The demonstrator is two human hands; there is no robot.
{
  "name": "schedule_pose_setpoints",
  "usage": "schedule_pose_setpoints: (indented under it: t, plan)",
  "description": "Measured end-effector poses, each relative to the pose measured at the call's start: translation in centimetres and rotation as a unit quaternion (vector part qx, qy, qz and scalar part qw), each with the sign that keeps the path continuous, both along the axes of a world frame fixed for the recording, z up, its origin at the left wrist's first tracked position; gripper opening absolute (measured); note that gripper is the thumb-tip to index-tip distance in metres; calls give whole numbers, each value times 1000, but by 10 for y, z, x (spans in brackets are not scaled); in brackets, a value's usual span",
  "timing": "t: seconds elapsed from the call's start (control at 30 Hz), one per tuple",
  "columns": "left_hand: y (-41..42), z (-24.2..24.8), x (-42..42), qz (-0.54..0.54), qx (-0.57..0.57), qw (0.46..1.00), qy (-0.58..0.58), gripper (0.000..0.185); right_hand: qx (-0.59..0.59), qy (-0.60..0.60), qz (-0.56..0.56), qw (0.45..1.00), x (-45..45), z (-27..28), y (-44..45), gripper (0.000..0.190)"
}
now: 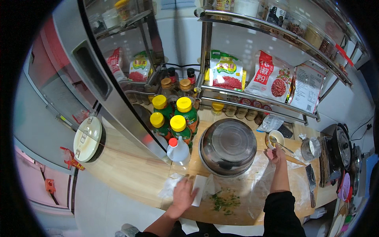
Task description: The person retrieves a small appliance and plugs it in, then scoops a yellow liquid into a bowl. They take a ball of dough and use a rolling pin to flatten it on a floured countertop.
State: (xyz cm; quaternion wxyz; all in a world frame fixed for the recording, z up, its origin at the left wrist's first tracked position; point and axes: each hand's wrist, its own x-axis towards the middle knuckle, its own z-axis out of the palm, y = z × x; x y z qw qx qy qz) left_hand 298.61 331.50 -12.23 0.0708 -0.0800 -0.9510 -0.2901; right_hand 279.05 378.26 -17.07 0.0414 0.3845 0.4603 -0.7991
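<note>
My left hand (183,194) is palm down near the front edge, fingers somewhat apart. It lies between a crumpled white sheet (171,185) and a white rectangular packet (199,189), its thumb close to the packet. Chopped green herbs (225,201) are scattered on the wooden board (237,214) right of it. My right hand (276,154) is at a small cream bowl (278,137), its fingers by a metal spoon (284,147) leaning in the bowl. Whether they grip the spoon cannot be told. A wooden rolling pin (294,160) sticks out beside that hand.
An upturned steel basin (228,146) stands mid-board. Yellow-capped green bottles (185,111) and a red-capped jug (178,152) are left of it. A cleaver (311,180) lies right, near a clear container (311,148). A metal rack (257,102) with spice packets overhangs the back.
</note>
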Motion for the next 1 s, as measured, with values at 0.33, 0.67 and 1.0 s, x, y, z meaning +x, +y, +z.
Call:
schedule_pose_setpoints:
  t: [0.33,0.67,1.0]
  plan:
    - [-78,-39,6,141,18,977,-157,48,307,69,377,871,132,93,-182,19]
    - [-37,-63,-35,-85,323,913,-234,46,607,6,526,596,179,70,-362,99]
    - [-22,-76,-53,-24,413,903,-114,30,638,67,315,700,154,47,-379,78]
